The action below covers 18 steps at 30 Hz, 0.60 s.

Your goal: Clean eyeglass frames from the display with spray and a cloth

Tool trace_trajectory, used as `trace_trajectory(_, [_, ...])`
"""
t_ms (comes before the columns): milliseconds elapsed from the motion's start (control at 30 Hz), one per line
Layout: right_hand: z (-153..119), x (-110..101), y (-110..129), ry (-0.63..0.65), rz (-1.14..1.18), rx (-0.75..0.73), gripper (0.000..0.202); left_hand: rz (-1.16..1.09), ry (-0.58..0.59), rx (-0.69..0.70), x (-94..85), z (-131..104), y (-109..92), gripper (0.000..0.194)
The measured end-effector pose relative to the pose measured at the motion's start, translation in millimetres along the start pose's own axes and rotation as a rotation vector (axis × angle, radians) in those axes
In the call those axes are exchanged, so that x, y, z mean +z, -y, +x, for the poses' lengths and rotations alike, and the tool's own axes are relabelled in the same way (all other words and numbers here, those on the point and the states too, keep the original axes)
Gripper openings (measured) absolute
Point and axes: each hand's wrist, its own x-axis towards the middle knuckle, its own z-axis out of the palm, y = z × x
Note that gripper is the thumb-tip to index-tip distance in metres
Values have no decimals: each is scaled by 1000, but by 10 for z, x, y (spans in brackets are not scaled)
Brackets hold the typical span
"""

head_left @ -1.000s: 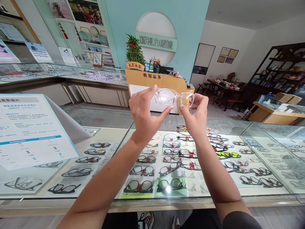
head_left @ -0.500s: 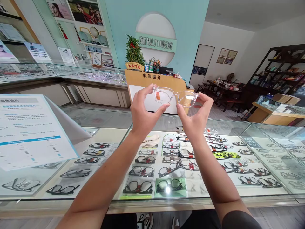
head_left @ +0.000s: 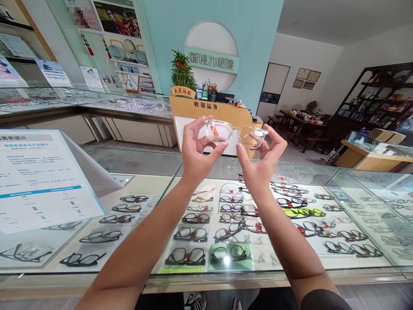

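Observation:
Held up in front of me over the glass counter is a pair of clear-framed eyeglasses (head_left: pixel 235 128), its lenses roughly upright. My left hand (head_left: pixel 199 148) pinches the left end of the frame, fingers at the top corner and thumb near the lower rim of that lens. My right hand (head_left: pixel 263 155) grips the right end the same way, its thumb by the bridge side of the right lens. Some of its fingers show behind and through that lens. The temples are hard to make out behind the frame.
A glass display counter (head_left: pixel 151 275) spans the front, with rows of eyeglasses (head_left: pixel 185 256) inside. A folded sign (head_left: pixel 48 181) stands on it at left, and a beige cloth (head_left: pixel 204 192) lies near the middle. Beyond is a wooden cashier desk (head_left: pixel 222 111) with a plant (head_left: pixel 182 71).
The eyeglasses have tilted and shifted slightly left and down with both hands. Fingers of both hands now show more behind the lenses.

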Motion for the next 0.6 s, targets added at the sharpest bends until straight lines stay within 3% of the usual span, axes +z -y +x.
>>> trace_trajectory(267, [-5,40,-79,-30,97,-33,68,-128,-95,117,53,-38,-93,78])
trace_trajectory(600, [32,-52,53,-54,-18,17,65,-169,-84,-57,113,-87,-53,72])
